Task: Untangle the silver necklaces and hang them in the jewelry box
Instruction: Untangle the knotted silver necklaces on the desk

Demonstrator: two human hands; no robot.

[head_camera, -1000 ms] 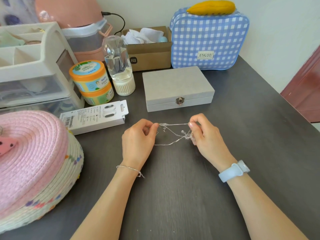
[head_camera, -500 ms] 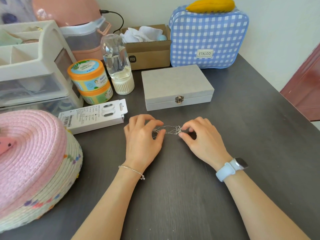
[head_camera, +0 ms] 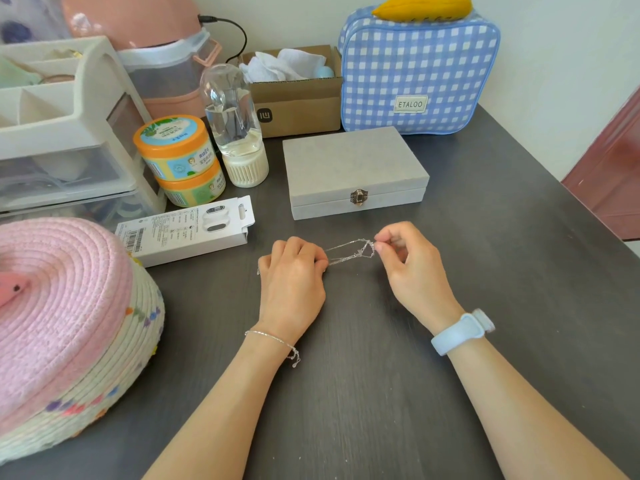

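Between pinching left hand [head_camera: 292, 271] and right hand [head_camera: 410, 261], silver necklaces [head_camera: 349, 251], knot indistinct.

Both arms are bare. A thin silver bracelet [head_camera: 273, 341] circles the left wrist; a light blue watch [head_camera: 462, 331] wraps the right wrist.

The scene is being viewed from a single head-worn wide-angle camera, which is being aimed forward and steeply down over the dark grey wood-grain table [head_camera: 485, 341]. Both forearms are being framed close at the bottom edge, while the pale wall [head_camera: 554, 64] behind the table is being caught at the top.
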